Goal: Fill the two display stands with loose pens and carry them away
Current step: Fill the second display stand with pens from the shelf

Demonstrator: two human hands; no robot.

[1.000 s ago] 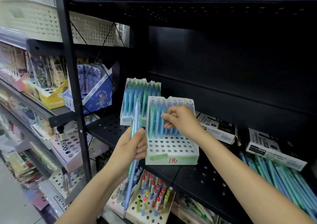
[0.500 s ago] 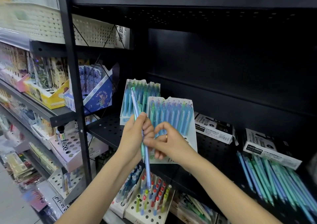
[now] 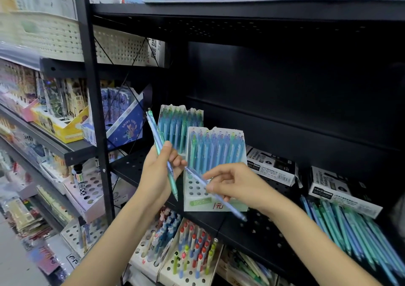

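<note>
Two white display stands sit on the black perforated shelf (image 3: pixel 135 165). The front stand (image 3: pixel 198 194) has its back rows full of blue and green pens and several empty holes in front. The rear stand (image 3: pixel 179 123) looks full. My left hand (image 3: pixel 156 174) grips a small bunch of pens (image 3: pixel 156 136), tips down, just left of the front stand. My right hand (image 3: pixel 230 182) pinches one blue pen (image 3: pixel 215 194) slanting across the front stand's face. A pile of loose pens (image 3: pixel 350 233) lies on the shelf at the right.
Two boxes of markers (image 3: pixel 270 167) (image 3: pixel 341 191) lie on the shelf behind the loose pile. A black upright post (image 3: pixel 94 110) stands at the left. Lower shelves hold more pen stands (image 3: pixel 186 257); the left bay carries card boxes (image 3: pixel 122 123).
My right hand left the front stand, came to my left hand and drew one blue pen out of the bunch. My left hand tilted the bunch and rose slightly.
</note>
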